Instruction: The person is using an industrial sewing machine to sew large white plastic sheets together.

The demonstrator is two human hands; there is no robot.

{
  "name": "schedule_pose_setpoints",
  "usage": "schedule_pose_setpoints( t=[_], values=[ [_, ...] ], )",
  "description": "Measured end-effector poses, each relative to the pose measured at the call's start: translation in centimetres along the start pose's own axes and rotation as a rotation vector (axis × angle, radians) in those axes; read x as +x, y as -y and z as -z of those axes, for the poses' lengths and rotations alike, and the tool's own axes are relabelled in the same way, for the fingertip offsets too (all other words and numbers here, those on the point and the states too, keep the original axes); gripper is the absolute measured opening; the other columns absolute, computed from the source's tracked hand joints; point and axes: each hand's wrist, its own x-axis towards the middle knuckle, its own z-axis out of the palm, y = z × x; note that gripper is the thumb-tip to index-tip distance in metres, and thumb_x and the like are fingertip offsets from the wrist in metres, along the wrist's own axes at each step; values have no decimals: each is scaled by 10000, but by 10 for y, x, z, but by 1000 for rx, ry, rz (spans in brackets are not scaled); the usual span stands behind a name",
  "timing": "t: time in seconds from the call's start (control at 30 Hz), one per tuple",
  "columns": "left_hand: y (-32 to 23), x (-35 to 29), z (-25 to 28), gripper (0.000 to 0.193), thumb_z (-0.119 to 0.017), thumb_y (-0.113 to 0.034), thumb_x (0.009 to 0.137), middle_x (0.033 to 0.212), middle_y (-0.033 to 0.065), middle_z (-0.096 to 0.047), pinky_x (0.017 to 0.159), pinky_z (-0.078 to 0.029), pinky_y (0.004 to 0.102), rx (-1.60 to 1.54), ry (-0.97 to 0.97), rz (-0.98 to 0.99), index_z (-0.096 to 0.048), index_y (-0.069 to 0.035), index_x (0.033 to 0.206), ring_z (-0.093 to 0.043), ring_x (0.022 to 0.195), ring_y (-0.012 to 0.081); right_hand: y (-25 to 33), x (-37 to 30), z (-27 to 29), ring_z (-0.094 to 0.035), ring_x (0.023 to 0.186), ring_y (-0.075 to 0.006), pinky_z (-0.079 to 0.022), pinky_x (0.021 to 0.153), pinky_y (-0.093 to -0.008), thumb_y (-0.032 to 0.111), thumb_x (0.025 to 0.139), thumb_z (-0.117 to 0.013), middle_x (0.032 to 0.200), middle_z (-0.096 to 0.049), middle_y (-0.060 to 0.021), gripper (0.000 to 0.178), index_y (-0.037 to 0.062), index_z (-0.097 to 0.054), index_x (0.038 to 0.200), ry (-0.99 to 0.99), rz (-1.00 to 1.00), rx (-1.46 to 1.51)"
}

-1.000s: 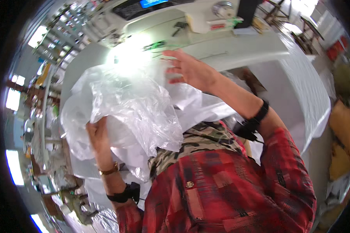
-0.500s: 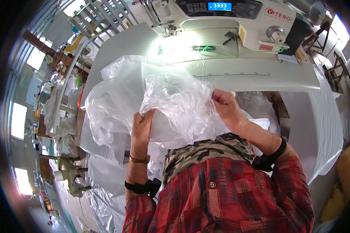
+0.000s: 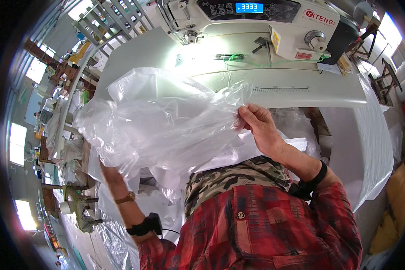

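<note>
A large crumpled sheet of clear plastic film (image 3: pixel 166 121) spreads over the near left part of the sewing machine table, in front of me. My right hand (image 3: pixel 260 126) pinches its right edge between thumb and fingers. At the film's lower left, my left hand (image 3: pixel 107 167) is mostly covered by the plastic, so its fingers are hidden. Beyond the film stands a white sewing machine (image 3: pixel 283 42) with a lit display; its lamp brightens the table round the needle area.
Green thread and a dark slim tool (image 3: pixel 229 57) lie on the machine bed. More plastic film (image 3: pixel 355 148) hangs off the table's right side. A metal railing (image 3: pixel 108 27) stands far left, and a stool (image 3: pixel 78 207) is at the left. Camouflage cloth (image 3: pixel 234 177) covers my lap.
My left hand has moved left and slightly down, going under the film. The plastic is now stretched wider to the left, while my right hand keeps its pinch in nearly the same place.
</note>
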Motion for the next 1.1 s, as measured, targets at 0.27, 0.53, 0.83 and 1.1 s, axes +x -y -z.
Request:
schedule_pose_setpoints(
  t=[0.27,0.53,0.83,1.1],
  values=[
    [-44,30,84,310,-479,-155,963,1125,102,-618,890,-507,309,65,-191,69,-539,-8,1229,-617,985,199,-7,7,-15,-557,642,-74,-476,597,-230,148,913,-629,701,-594,-10,166,39,-581,797,-21,133,-7],
    [-33,16,43,196,-617,-264,913,877,-47,-537,707,-380,202,215,-261,-19,-621,-71,948,-463,795,50,13,-5,-21,-487,557,-59,-404,514,-228,120,889,-646,605,-506,6,259,23,-510,690,-154,159,-458],
    [-57,-1,-36,363,-572,-264,952,620,-112,-456,492,-287,193,350,-92,-18,-603,-57,656,-353,561,-6,16,-34,-15,-473,505,-126,-386,503,-269,189,930,-587,562,-521,-65,352,-15,-460,672,25,359,-771],
    [-47,1,-42,374,-596,-254,934,594,-110,-436,472,-257,215,383,-81,-6,-589,-52,618,-329,535,2,15,-50,-4,-484,532,-226,-373,517,-331,131,910,-582,586,-489,-95,284,-7,-485,680,106,385,-963]
  ],
)
